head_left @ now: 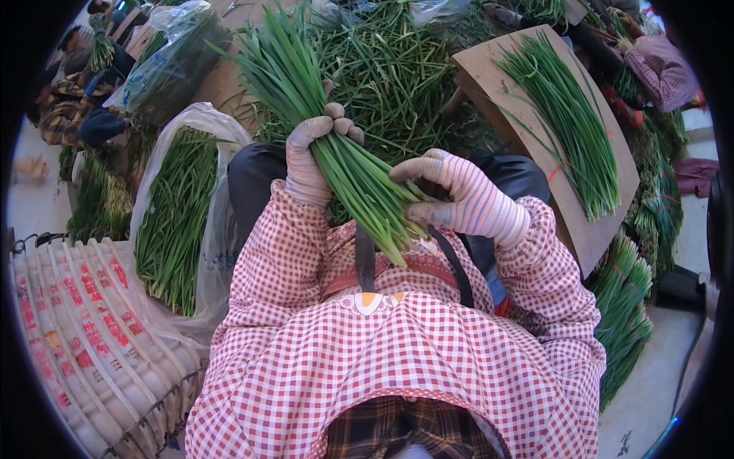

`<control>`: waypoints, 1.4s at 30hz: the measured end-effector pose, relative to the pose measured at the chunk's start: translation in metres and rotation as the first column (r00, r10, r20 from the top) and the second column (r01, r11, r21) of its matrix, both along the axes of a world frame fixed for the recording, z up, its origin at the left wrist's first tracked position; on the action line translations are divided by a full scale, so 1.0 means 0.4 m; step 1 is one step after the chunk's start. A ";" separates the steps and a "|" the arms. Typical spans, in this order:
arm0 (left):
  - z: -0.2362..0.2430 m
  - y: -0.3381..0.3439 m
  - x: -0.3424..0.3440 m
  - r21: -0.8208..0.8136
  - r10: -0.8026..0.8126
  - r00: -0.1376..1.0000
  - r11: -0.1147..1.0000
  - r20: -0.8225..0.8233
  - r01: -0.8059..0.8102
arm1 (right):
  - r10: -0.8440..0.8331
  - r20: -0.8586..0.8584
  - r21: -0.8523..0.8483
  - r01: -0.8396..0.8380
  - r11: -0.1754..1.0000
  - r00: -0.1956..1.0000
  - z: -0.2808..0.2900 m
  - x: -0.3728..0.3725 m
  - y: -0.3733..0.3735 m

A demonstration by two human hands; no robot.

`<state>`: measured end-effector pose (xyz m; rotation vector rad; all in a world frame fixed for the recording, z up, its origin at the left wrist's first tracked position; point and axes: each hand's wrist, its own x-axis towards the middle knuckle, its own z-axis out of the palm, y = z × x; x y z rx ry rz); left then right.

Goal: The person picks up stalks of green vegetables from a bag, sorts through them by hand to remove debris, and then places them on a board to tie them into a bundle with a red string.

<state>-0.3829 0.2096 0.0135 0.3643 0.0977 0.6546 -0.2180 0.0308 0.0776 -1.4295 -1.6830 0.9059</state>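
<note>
A thick bunch of green garlic chives (348, 168) lies slantwise in front of me, leaf tips toward the upper left and pale stem ends toward the lower right. My left hand (312, 157), in a striped knit glove with greyish fingers, is closed round its middle. At the stem ends, my right hand (459, 195), gloved alike, has its forefinger and thumb bent against the side of the bunch, pinching at the outer stems. Whether a single loose leaf is between those fingertips is too small to tell.
Loose chives (390, 76) are heaped ahead. At right, a board (489, 69) bears a laid-out bunch (569, 126), with tied bundles (623, 306) beside it. Left are an open plastic bag (180, 214) of chives and a pale ribbed crate (84, 321). Other people (80, 115) sit nearby.
</note>
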 end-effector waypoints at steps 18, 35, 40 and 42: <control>0.020 0.125 -0.014 0.150 0.179 0.960 0.978 -0.217 -0.148 | 0.603 0.413 -0.754 -0.115 0.647 0.683 -0.010 0.072 -0.044; 0.011 0.109 0.028 0.077 0.157 0.967 0.987 -0.200 -0.144 | 0.274 0.610 -0.108 -0.264 0.958 0.743 0.075 -0.027 0.165; 0.049 0.182 -0.014 0.187 0.252 0.947 0.958 -0.200 -0.215 | 0.618 0.348 -0.461 -0.445 0.767 0.705 0.060 -0.001 0.025; 0.065 0.190 -0.008 0.219 0.223 0.952 0.960 -0.208 -0.176 | 0.633 0.292 -0.645 -0.341 0.684 0.717 0.029 0.029 -0.035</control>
